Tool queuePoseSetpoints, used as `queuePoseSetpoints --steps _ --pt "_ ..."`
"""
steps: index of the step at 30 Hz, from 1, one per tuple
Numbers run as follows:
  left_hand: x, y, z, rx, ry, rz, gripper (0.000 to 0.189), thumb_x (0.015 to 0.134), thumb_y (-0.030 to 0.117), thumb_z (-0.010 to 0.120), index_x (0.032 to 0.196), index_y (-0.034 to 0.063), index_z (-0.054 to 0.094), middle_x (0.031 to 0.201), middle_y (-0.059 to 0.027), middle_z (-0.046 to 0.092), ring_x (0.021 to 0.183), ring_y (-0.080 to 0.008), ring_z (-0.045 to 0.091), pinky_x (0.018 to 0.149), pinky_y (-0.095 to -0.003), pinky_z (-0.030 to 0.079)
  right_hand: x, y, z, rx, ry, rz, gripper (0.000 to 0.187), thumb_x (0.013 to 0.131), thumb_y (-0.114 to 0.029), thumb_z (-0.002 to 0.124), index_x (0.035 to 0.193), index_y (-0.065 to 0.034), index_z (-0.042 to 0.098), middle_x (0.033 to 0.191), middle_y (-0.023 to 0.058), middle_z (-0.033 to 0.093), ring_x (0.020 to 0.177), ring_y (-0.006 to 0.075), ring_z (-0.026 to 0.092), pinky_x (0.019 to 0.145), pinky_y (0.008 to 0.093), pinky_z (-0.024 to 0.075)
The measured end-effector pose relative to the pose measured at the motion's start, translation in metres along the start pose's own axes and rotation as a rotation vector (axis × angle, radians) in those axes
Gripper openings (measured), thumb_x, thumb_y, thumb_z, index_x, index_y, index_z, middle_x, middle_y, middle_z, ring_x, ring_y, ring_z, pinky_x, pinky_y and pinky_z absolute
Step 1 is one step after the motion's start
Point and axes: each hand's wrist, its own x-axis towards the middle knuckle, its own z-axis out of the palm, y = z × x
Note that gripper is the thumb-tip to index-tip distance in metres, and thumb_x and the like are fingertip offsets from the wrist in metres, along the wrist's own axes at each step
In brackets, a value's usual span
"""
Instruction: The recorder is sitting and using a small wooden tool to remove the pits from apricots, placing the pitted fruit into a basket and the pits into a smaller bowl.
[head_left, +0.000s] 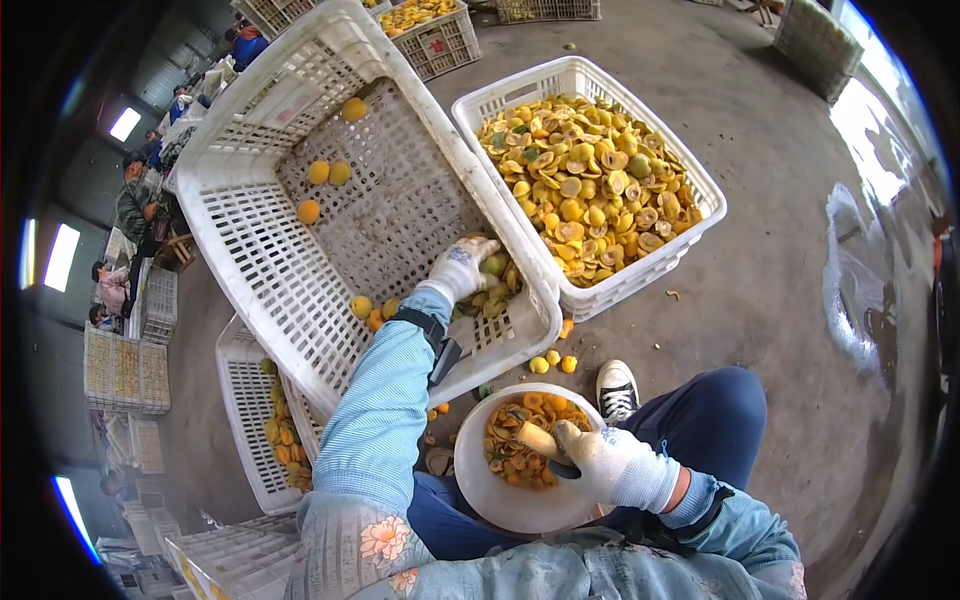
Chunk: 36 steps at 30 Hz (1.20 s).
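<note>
My left hand (463, 268), in a white knit glove, reaches into the near corner of a large tilted white plastic crate (259, 255), among apricot-like fruits (495, 264); whether its fingers grip one cannot be told. Several loose fruits (319, 172) lie farther up on its floor. My right hand (600, 457), gloved too, is closed around a tool with a wooden handle (538, 441); its working end is mostly hidden. That hand is above the right side of a white plastic bowl (480, 499) between my legs, which holds cut orange fruit pieces (529, 420).
Right of the tilted crate, a white crate (634, 259) is heaped with halved yellow fruits. Another crate (251, 457) with fruit stands at the lower left. Loose fruits (538, 364) lie on the floor by my shoe (617, 390). People (137, 199) sit at the far left.
</note>
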Motion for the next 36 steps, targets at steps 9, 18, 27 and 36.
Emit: queuePoseSetpoints --steps 9,18,27,36 --pt "-0.097 0.007 -0.031 -1.772 0.098 0.01 0.051 0.087 0.037 0.057 0.129 0.0106 0.046 0.105 -0.0143 0.061 0.074 -0.0177 0.06 0.056 -0.0291 0.05 0.004 0.002 0.023 0.083 0.139 -0.142 0.039 0.08 -0.031 0.061 0.101 -0.0005 0.05 0.079 0.0202 0.062 0.073 0.0351 0.062 0.064 0.0408 0.0503" --pt "-0.214 0.087 -0.029 -1.888 0.177 -0.021 0.077 0.084 0.071 0.03 0.12 0.006 0.051 0.083 -0.0054 0.061 0.063 -0.0086 0.055 0.047 -0.0218 0.045 0.007 -0.062 0.026 0.455 0.367 -0.056 0.031 0.08 -0.021 0.062 0.1 0.0013 0.053 0.082 0.0206 0.061 0.075 0.0336 0.06 0.067 0.0389 0.0475" --pt "-0.218 0.122 0.002 -1.903 0.526 -0.08 0.066 0.088 0.063 0.035 0.117 0.0052 0.047 0.095 -0.0081 0.06 0.084 -0.0149 0.057 0.076 -0.028 0.05 0.028 -0.059 0.053 0.206 0.429 0.02 0.032 0.082 -0.025 0.059 0.095 0.002 0.048 0.077 0.0253 0.061 0.076 0.0403 0.061 0.066 0.0442 0.0488" --pt "-0.209 0.127 0.013 -1.714 0.686 -0.144 0.069 0.087 0.065 0.036 0.117 0.0039 0.046 0.094 -0.0064 0.058 0.08 -0.0127 0.055 0.074 -0.0248 0.047 0.034 -0.057 0.053 0.141 0.342 0.085 0.031 0.083 -0.024 0.054 0.093 0.0048 0.048 0.078 0.0267 0.061 0.08 0.0399 0.062 0.068 0.0443 0.0489"
